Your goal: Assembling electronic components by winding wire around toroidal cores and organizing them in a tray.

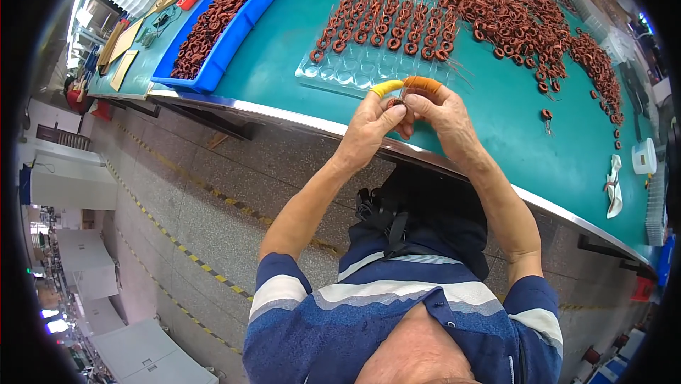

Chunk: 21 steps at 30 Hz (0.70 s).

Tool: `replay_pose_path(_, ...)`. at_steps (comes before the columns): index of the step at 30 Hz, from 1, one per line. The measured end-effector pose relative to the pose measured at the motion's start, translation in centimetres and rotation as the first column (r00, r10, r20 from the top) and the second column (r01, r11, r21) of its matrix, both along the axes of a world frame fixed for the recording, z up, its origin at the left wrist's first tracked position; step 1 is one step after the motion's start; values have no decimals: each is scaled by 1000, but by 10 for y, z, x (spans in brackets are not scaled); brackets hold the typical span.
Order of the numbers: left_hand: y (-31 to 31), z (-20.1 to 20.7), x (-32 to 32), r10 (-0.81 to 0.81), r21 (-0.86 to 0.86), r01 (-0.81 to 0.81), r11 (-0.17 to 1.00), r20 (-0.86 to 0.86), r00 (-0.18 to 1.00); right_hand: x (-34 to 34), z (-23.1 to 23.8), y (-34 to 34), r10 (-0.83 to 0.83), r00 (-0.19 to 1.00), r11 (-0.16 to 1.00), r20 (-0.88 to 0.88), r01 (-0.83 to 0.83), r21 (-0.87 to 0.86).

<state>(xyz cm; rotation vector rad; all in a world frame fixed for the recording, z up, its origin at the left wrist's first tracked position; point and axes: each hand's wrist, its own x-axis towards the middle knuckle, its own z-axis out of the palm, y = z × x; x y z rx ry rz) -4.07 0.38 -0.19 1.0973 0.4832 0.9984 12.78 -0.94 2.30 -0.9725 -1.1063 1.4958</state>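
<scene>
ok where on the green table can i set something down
Bare green tabletop shows between the rectangular blue plastic bin and clear plastic tray, and between the right hand and crumpled white cloth. Heaped reddish-brown ring coils crowd the far right.

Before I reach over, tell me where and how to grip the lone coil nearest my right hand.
Likely pinch the lone coil by its ring, the right hand coming from the left: the ring looks sturdier, and the thin leads trail toward you, off that path.
</scene>
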Motion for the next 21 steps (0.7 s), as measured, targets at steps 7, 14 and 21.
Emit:
replay_pose_path(7,-1,-1,6,34,-55,-34,998,-13,999,-2,-6,-5,-75,997,996,-34,77,42)
replay_pose_path(14,-1,-7,8,114,17,-113,993,-107,988,-2,-6,-3,-206,975,968,83,190,162)
replay_pose_path(21,1,0,2,21,-15,-25,1000,-178,984,12,4,4,-151,969,977,194,117,178)
